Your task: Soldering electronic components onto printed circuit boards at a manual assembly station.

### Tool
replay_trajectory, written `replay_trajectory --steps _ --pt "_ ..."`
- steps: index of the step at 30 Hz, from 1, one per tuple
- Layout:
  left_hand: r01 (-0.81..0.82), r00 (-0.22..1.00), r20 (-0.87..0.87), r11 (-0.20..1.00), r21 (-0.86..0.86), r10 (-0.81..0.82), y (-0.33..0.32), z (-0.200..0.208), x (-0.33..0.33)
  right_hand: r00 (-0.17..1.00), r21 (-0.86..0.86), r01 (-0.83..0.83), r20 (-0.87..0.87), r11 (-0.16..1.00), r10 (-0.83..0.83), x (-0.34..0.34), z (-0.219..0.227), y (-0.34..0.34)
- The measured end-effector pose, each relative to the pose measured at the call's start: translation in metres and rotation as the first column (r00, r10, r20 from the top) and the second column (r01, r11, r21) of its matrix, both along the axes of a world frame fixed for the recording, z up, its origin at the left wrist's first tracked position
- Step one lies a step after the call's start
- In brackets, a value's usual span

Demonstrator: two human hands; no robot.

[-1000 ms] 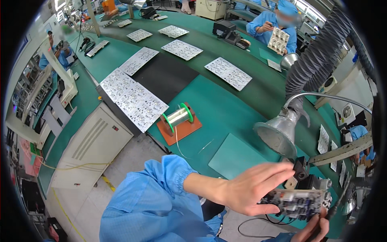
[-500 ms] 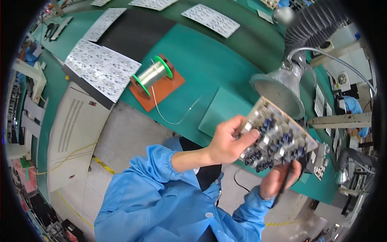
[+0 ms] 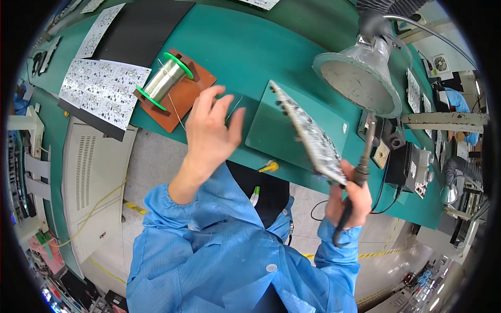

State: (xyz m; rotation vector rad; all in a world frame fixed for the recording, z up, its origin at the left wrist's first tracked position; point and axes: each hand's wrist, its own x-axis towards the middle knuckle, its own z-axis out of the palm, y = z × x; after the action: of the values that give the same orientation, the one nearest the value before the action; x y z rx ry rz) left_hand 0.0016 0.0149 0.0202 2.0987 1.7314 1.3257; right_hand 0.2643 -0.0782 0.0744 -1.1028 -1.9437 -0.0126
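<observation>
My right hand (image 3: 352, 204) grips one corner of a circuit board (image 3: 309, 130), which is tilted almost edge-on, its components facing away to the lower left. The same hand also holds a soldering iron (image 3: 361, 171), its metal shaft pointing up and its dark cable end hanging below. My left hand (image 3: 211, 133) is raised with fingers apart and nothing in it. Just beyond its fingers, a spool of solder wire (image 3: 164, 82) with green flanges sits on a brown stand (image 3: 202, 78). A loose strand of solder wire (image 3: 234, 108) shows beside my left thumb.
A green pad (image 3: 263, 128) lies beneath the board. A metal fume hood (image 3: 360, 78) hangs at the right, above a black soldering station (image 3: 402, 166). A yellow plug-like piece (image 3: 269, 167) is at the table's front edge. Printed boards (image 3: 107, 88) lie on the left.
My left hand has let go of the board and moved left toward the solder spool. My right hand now holds the board alone, with the iron, and the board has turned edge-on.
</observation>
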Motion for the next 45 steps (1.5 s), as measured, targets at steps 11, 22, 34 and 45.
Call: replay_trajectory --steps 11,22,34,45 --pt "0.224 0.920 0.371 0.947 -0.231 -0.127 -0.018 -0.008 -0.016 0.941 -0.113 -0.057 0.327 0.992 0.091 -0.022 -0.036 0.014" --pt "0.668 0.699 0.467 0.728 -0.157 -0.541 -0.055 0.025 -0.003 0.929 -0.356 -0.223 -0.360 0.908 0.087 -0.029 -0.039 -0.013" --pt "0.662 0.707 0.403 0.745 -0.086 -0.581 -0.081 0.019 0.027 0.814 -0.385 -0.336 -0.578 0.859 0.059 -0.055 -0.032 -0.028" --pt "0.327 0.846 0.526 0.869 -0.372 -0.093 -0.074 0.012 -0.010 0.915 -0.269 -0.214 -0.393 0.939 0.096 -0.044 -0.034 -0.008"
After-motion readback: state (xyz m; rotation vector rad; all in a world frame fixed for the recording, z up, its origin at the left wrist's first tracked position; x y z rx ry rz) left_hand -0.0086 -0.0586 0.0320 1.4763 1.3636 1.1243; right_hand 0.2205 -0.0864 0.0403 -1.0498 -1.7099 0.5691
